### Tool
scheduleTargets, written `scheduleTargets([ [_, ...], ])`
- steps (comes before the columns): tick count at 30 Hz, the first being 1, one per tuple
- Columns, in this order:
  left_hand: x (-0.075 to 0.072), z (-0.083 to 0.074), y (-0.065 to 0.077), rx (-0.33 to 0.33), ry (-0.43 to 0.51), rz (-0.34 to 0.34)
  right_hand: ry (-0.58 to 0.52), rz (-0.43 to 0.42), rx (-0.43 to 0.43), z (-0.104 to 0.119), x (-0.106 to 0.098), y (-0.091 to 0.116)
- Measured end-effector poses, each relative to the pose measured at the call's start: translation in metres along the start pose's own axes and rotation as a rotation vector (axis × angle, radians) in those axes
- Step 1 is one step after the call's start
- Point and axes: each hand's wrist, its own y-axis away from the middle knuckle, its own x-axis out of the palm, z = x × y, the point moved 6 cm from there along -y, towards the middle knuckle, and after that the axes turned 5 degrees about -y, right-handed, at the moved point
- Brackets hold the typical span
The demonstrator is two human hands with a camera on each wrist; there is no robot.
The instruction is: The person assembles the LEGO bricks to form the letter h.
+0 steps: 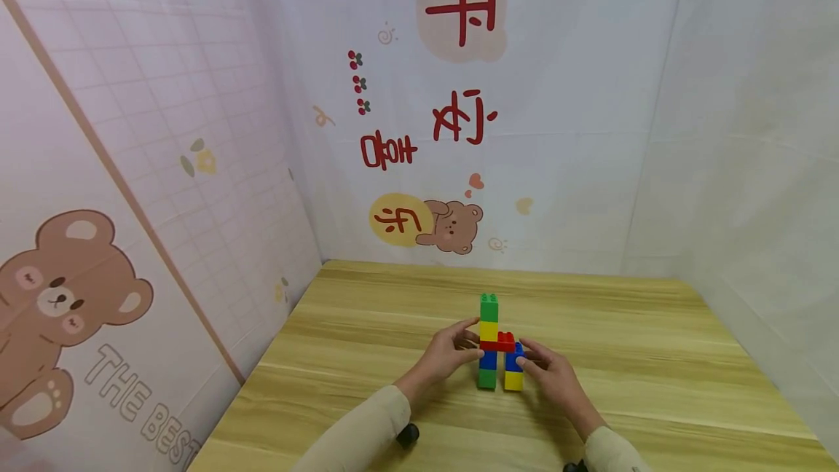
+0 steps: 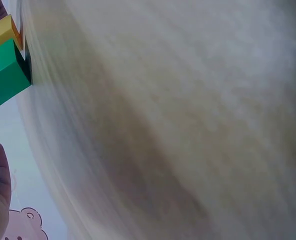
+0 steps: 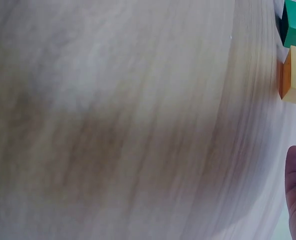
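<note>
A toy building-block structure stands on the wooden table [image 1: 314, 384]. Its left column has a green block [image 1: 487, 379] at the foot, then a blue block [image 1: 488, 360], a red block [image 1: 501, 343] reaching rightward, a yellow block [image 1: 488, 331] and a green block [image 1: 489, 309] on top. The right column is a yellow block [image 1: 514, 382] under a blue block [image 1: 513, 362]. My left hand [image 1: 448, 352] holds the left column, thumb by its blue block. With thumb and fingers my right hand [image 1: 550, 377] pinches the right column's blue block. Both wrist views catch only fingers and the lower blocks.
A white printed cloth [image 1: 570, 130] hangs behind the table, and another with a bear print [image 1: 72, 297] hangs at the left. Dark round objects [image 1: 408, 435] show by the wrists.
</note>
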Motion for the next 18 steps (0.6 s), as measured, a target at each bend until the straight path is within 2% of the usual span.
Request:
scheduleTargets([
  [7,-0.0008,-0.0016,-0.0018,0.027,-0.050,0.002,0.010,0.012,-0.038,0.0002,0.0046,-0.0020],
  [15,0.0023,0.0045,-0.0020,-0.048,-0.043,0.097,-0.011,0.053,-0.028,-0.0014,0.0079,-0.0014],
  [18,0.0025,0.0069,-0.0012,-0.049,-0.048,0.126,-0.016,0.076,-0.032,-0.0007,0.0093,-0.0006],
])
